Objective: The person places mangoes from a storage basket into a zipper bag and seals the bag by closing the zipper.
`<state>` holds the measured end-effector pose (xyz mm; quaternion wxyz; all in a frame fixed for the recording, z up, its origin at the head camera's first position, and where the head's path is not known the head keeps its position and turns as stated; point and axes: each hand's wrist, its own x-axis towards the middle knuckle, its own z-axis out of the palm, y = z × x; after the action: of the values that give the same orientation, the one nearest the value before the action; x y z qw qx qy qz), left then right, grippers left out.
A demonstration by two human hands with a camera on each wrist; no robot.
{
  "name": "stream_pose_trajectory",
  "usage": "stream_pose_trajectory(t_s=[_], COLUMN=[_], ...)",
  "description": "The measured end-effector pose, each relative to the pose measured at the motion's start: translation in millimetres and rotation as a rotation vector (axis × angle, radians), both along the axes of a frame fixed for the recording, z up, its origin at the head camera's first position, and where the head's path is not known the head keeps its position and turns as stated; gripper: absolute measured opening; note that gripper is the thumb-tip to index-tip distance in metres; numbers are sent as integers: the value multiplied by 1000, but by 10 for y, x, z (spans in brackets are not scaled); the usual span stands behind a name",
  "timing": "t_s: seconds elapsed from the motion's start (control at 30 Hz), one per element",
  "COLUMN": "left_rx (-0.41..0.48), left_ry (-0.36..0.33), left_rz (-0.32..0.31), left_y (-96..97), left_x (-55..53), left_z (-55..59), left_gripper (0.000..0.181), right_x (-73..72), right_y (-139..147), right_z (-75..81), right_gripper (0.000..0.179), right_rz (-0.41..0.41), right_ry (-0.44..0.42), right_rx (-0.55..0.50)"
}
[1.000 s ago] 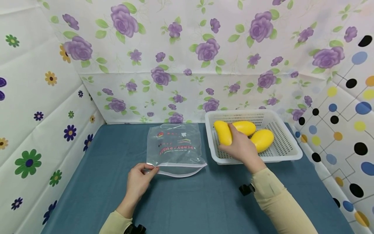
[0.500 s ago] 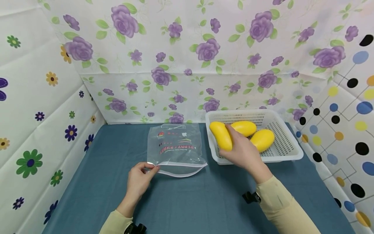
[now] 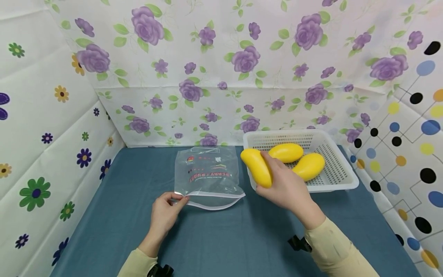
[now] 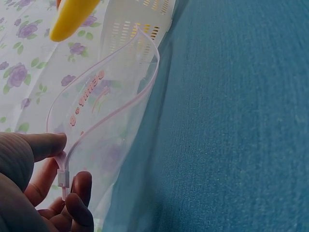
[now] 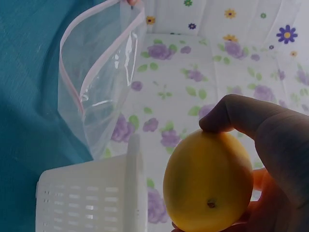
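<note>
A clear zip bag [image 3: 207, 173] with red printing lies on the blue cloth, its white-edged mouth parted toward me. My left hand [image 3: 166, 215] pinches the left corner of that mouth; in the left wrist view the thumb and fingers sit around the slider [image 4: 63, 178]. My right hand [image 3: 285, 188] grips a yellow mango [image 3: 257, 167] over the left rim of the white basket [image 3: 340, 181]. From the right wrist view, the thumb presses on top of the mango [image 5: 207, 181], with fingers curled beneath. Two more mangoes, one at the back [image 3: 286, 152] and one nearer [image 3: 309, 166], lie in the basket.
Blue cloth [image 3: 221, 246] covers the table. A flowered sheet [image 3: 221, 96] hangs behind, with patterned side sheets at left [image 3: 34, 154] and right [image 3: 408, 154]. The basket's slotted wall stands just right of the bag.
My right hand has lifted the mango and carried it left and toward me, from inside the basket to over its left rim. The left hand and bag have stayed in place.
</note>
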<state>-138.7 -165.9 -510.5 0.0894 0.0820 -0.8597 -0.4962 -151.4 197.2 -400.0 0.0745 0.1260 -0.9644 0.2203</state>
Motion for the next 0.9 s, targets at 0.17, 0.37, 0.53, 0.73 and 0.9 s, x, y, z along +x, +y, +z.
stream_pose_trajectory(t_s=[0.17, 0.37, 0.53, 0.73, 0.9], left_rx=[-5, 2, 16, 22, 11], left_ry=[-3, -5, -4, 9, 30], left_rz=[1, -3, -5, -3, -15], left_y=[-2, 1, -2, -2, 18], left_x=[8, 10, 7, -1, 3], left_z=[10, 21, 25, 25, 36], left_gripper=[16, 16, 17, 16, 15], right_x=[56, 124, 199, 268, 312], right_y=[-45, -102, -173, -297, -388], right_z=[48, 80, 105, 76, -29], right_gripper=[101, 102, 104, 103, 102], right_rz=[12, 62, 146, 279, 351], right_ry=[33, 63, 53, 29, -17], right_rx=[10, 11, 14, 60, 67])
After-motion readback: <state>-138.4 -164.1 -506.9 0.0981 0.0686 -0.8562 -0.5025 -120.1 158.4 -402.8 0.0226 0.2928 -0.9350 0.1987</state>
